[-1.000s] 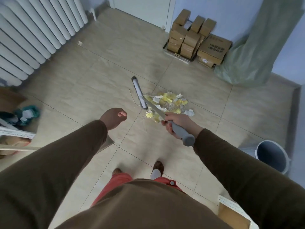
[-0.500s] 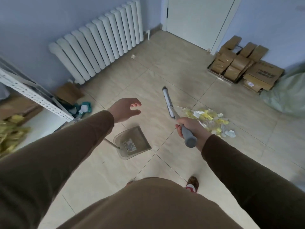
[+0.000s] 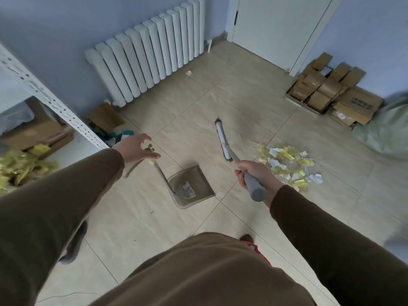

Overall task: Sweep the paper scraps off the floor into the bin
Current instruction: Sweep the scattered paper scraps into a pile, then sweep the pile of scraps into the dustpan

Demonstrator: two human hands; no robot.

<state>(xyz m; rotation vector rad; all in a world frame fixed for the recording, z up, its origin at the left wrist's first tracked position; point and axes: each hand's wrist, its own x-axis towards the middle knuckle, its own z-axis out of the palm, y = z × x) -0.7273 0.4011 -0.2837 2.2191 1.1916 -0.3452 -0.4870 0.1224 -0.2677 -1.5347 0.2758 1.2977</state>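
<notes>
Paper scraps (image 3: 289, 166), yellow and white, are lying in 1 loose pile on the tiled floor (image 3: 254, 102), right of centre. The broom (image 3: 225, 142) is standing just left of the pile, its pale head resting on the floor and its bristles touching the near edge of the scraps. The right hand (image 3: 254, 175) is wrapping its fingers fully round the grey handle: this grip is closed tight on the broom. The dustpan (image 3: 191, 187) is sitting flat on the floor left of the broom, apart from the pile, with a printed label inside and its long handle rising up and to the left. The left hand (image 3: 136, 149) is hovering at the top of that handle, fingers spread and loosely extended; whether they are touching the handle cannot be told, and this grip is holding nothing. A white radiator (image 3: 152, 49) is lining the far wall. Cardboard boxes (image 3: 331, 91) are stacked at right beside a door (image 3: 276, 27). No bin is showing in this view.
</notes>
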